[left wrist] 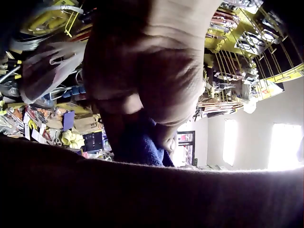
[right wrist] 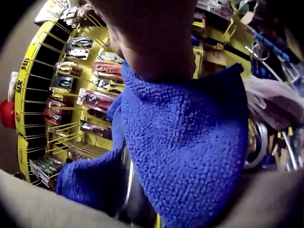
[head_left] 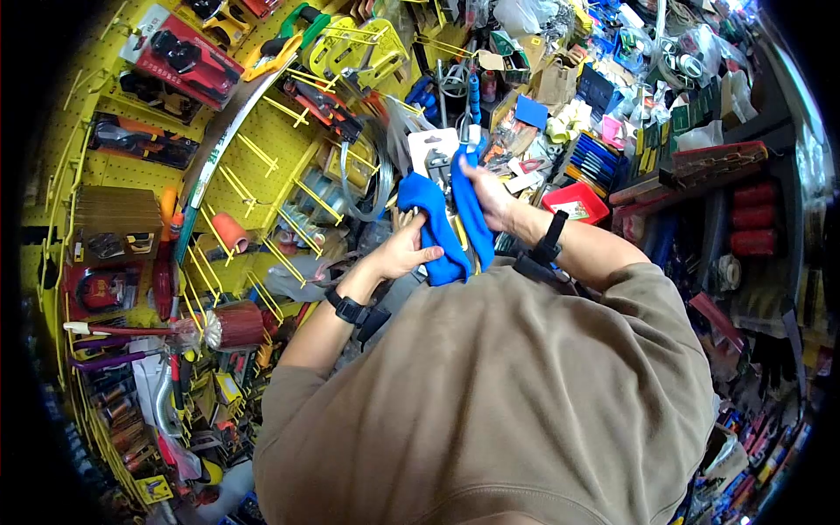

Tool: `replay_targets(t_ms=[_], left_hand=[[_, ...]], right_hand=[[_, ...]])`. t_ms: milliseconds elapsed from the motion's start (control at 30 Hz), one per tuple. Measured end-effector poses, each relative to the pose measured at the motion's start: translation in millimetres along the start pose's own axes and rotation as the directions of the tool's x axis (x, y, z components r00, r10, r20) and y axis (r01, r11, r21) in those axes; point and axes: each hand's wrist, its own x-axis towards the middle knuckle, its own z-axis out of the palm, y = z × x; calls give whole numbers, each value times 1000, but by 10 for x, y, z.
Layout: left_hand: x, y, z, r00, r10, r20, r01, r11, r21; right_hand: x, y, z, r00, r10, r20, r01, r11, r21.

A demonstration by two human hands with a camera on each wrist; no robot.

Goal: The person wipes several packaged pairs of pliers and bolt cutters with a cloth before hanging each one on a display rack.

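A blue cloth (head_left: 442, 232) hangs in two folds between the hands in the head view. The left hand (head_left: 404, 248) grips its left fold, with the thumb lying across it. At the right fold, the right hand (head_left: 490, 199) holds the upper part of the cloth. Between and behind the folds is a white card (head_left: 430, 149) with a dark metal item on it. The right wrist view shows the textured cloth (right wrist: 185, 137) draped below the right hand (right wrist: 152, 42), beside a shiny metal surface (right wrist: 130, 183). In the left wrist view the left hand (left wrist: 147, 76) hides most of the cloth (left wrist: 140, 145).
A yellow pegboard (head_left: 157, 66) with packaged tools and protruding hooks stands on the left. Ahead and right are crowded goods, including a red tray (head_left: 576, 203) and blue pens (head_left: 593, 160). A coil of wire (head_left: 367, 175) hangs close to the left hand.
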Motion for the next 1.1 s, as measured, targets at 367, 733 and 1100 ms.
replay_targets(t_ms=[367, 733, 1100], left_hand=[[-265, 440, 56, 984, -149, -99, 171, 949, 267], [-208, 831, -216, 566, 506, -650, -283, 861, 423], [206, 1015, 24, 496, 613, -615, -11, 713, 701]], right_hand=[[-116, 50, 183, 973, -91, 211, 140, 963, -231], [-454, -425, 631, 951, -174, 256, 202, 976, -87], [-593, -482, 638, 945, -162, 283, 250, 917, -310]])
